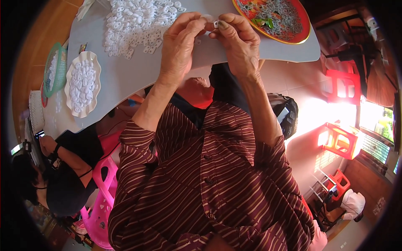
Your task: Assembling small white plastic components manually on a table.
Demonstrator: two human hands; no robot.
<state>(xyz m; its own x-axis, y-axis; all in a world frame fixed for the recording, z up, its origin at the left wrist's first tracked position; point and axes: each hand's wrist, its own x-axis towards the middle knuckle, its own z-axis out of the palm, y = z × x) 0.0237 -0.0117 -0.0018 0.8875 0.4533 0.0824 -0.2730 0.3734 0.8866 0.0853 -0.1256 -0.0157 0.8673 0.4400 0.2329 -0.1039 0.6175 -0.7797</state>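
Both hands are raised over the table's near edge, fingertips almost meeting. My right hand [242, 44] pinches a small white plastic piece [216, 24] with a dark hole between thumb and fingers. My left hand [178, 50] is closed beside it, thumb against the fingers; what it grips is too small to make out. A large heap of small white plastic pieces [134, 23] lies left of my left hand, some with two holes. Near my right hand is a red round tray [306, 25] holding many thin grey metal nails or pins and a bit of green.
A white scalloped dish [99, 75] full of white pieces stands at the left of the grey table [121, 75]. Beside it is a green basket [63, 67]. Another person [69, 175] sits at lower left by a pink chair [98, 217]. Red stools [343, 85] stand at right.
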